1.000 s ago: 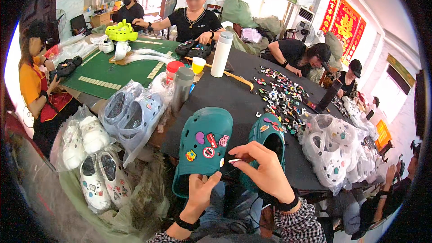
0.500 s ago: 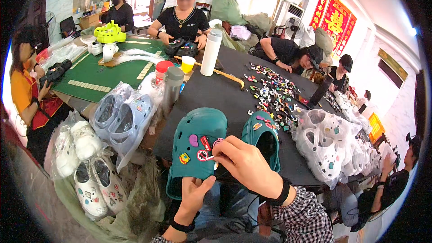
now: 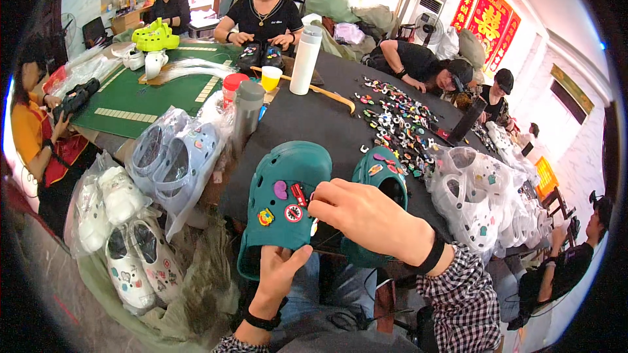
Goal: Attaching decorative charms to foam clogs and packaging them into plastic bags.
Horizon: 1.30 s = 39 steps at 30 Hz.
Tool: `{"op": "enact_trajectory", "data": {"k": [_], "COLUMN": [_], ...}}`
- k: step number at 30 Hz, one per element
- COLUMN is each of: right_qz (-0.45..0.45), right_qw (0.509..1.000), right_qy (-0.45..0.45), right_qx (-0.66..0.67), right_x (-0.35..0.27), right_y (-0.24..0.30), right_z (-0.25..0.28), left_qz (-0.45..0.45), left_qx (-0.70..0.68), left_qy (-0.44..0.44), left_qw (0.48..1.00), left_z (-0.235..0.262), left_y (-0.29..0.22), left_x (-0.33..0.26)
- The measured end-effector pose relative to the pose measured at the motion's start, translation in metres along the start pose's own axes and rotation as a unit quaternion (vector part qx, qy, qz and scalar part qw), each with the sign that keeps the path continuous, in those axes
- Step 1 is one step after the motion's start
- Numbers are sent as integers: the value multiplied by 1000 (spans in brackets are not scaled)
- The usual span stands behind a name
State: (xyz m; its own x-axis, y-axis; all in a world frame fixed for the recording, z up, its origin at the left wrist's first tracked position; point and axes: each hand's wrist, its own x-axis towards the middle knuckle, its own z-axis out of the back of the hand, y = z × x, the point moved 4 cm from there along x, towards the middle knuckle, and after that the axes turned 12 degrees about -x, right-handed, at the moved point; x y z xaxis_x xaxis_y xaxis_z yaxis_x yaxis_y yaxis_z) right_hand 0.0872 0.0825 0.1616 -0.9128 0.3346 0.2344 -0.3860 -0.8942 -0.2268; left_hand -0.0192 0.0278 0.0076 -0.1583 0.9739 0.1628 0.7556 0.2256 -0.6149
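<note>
Clog (image 3: 284, 206) is sitting in front of us at the near edge of the black table (image 3: 320, 117), and we are holding it up from below with our left hand (image 3: 278, 274). Our left thumb and fingers are wrapping around its heel end, so that hand is holding the clog. It is teal, and we are seeing little charms (image 3: 288, 201) stuck in its top: a purple one, a red one, a round one and a yellow one. Our right hand (image 3: 363, 216) is reaching across from the right, and its fingertips (image 3: 316, 204) are pinching together right at the clog's top, beside the charms. We cannot tell if something small is sitting between those fingertips. A second teal clog (image 3: 381, 173) is lying just behind our right hand. Farther back, a heap of loose charms (image 3: 392, 121) is spreading over the table. White clogs in bags (image 3: 477, 199) are piling up on the right, and more bagged clogs (image 3: 170, 160) are sitting on the left. A grey bottle (image 3: 246, 114) is standing near them. Other people are sitting around the table.
</note>
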Motion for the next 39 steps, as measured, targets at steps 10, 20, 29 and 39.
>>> {"op": "enact_trajectory", "data": {"k": [10,20,29,39], "right_qz": [6,39,29,-29], "right_qw": [996,998,995,997], "right_qy": [-30,44,28,0], "right_qx": [81,-23,-95,-68], "right_x": [-1,6,9,-7], "right_y": [0,10,10,7], "right_z": [0,4,1,-6], "left_qz": [50,15,27,28], "left_qx": [27,28,72,82], "left_qy": [3,29,29,26], "left_qw": [998,999,997,996], "left_z": [1,0,-4,-3], "left_y": [4,1,6,12], "left_x": [-2,-2,-2,-5]}}
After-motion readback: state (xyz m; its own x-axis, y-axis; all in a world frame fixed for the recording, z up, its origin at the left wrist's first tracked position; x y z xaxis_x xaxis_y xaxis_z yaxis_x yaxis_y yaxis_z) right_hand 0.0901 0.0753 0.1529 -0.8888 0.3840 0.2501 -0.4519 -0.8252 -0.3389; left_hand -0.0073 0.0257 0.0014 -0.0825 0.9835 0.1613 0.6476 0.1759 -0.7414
